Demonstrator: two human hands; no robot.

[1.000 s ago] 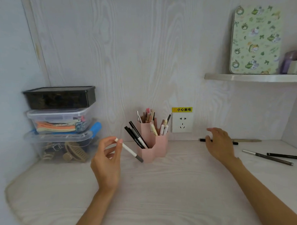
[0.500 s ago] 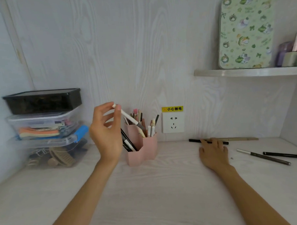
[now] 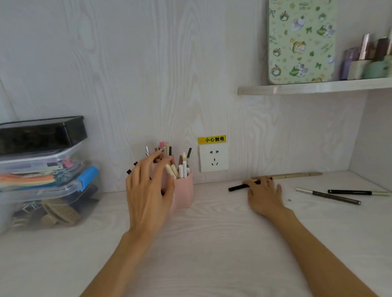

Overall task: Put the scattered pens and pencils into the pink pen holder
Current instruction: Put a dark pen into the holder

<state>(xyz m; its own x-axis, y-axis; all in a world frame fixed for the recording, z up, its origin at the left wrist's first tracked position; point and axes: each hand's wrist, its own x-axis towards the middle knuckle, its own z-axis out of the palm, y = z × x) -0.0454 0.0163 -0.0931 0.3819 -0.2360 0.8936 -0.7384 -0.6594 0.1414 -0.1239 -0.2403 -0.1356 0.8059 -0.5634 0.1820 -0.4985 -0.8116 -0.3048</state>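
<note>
The pink pen holder (image 3: pixel 184 193) stands against the back wall, filled with several pens and pencils. My left hand (image 3: pixel 147 195) is right in front of it with fingers spread and nothing in them, hiding the holder's left part. My right hand (image 3: pixel 264 197) lies palm down on the desk, its fingertips resting on a black pen (image 3: pixel 237 187) that lies flat, thumb held apart. A beige pencil (image 3: pixel 297 175) lies along the wall behind that hand. To the right lie a grey pen (image 3: pixel 327 196) and another black pen (image 3: pixel 354 192).
Stacked plastic storage boxes (image 3: pixel 38 159) fill the left corner of the desk. A wall socket (image 3: pixel 213 157) with a yellow label sits just right of the holder. A shelf (image 3: pixel 318 87) above right carries a patterned tin (image 3: pixel 300 36) and small bottles.
My left hand lifted the white pen to the holder and let it go; the hand is now empty. My right hand moved down onto the black pen.
</note>
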